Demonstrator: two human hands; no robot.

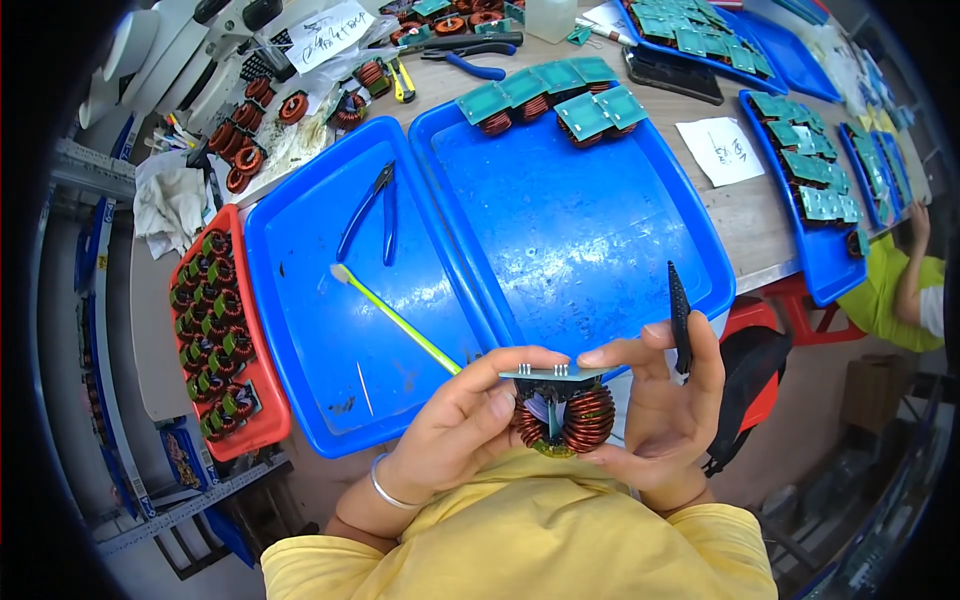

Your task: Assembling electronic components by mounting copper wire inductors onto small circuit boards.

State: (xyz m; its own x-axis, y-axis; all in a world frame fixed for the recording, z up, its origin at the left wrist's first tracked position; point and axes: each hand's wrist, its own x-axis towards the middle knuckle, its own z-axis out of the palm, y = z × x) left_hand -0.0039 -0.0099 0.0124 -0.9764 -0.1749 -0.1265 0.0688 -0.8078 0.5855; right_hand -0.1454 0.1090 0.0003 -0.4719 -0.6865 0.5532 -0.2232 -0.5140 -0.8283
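In front of my chest, both hands hold a copper-wound toroidal coil [588,420] with a small green circuit board [545,376] on its top. Short metal pins stick up from the board. My left hand [465,410] grips the left side, forefinger along the board's edge and thumb near the winding. On the right, my right hand [665,405] pinches the coil with a fingertip on the board and the thumb low on the winding. A slim black tool [680,315] with a dotted surface stands up between its fingers; its kind is unclear. Just beyond lies a green-handled brush [405,325].
Blue-handled cutters [370,215] lie in the left blue tray [310,290]. Several board-topped coils stand at the back of the right blue tray [560,240]. A red tray [262,425] of coils sits left. Another person's arm [912,265] shows far right.
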